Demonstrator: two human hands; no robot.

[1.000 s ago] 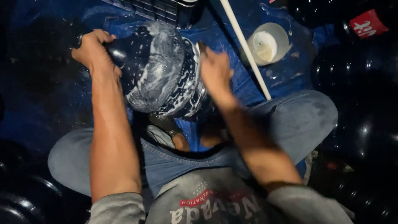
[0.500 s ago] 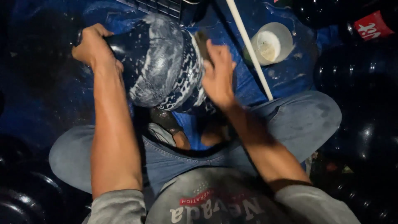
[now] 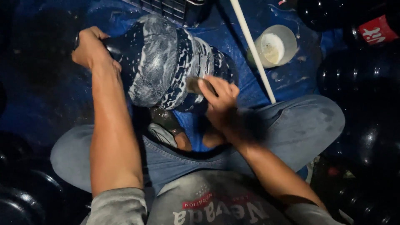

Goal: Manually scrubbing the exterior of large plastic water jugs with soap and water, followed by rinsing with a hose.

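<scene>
Head view looks down on a seated person with a big dark jug [image 3: 166,62], streaked with white foam, lying tilted over the lap. Left hand [image 3: 89,48] has its fingers wrapped around the jug's neck end. Right hand [image 3: 216,98] presses a small scrubbing pad [image 3: 193,84] against the jug's side, fingers closed on it. A white pole [image 3: 252,50] crosses the blue tarp [image 3: 291,79] beside a pale cup [image 3: 273,46]. Dark glossy jugs [image 3: 366,137] crowd the right, a black crate [image 3: 175,8] sits above.
</scene>
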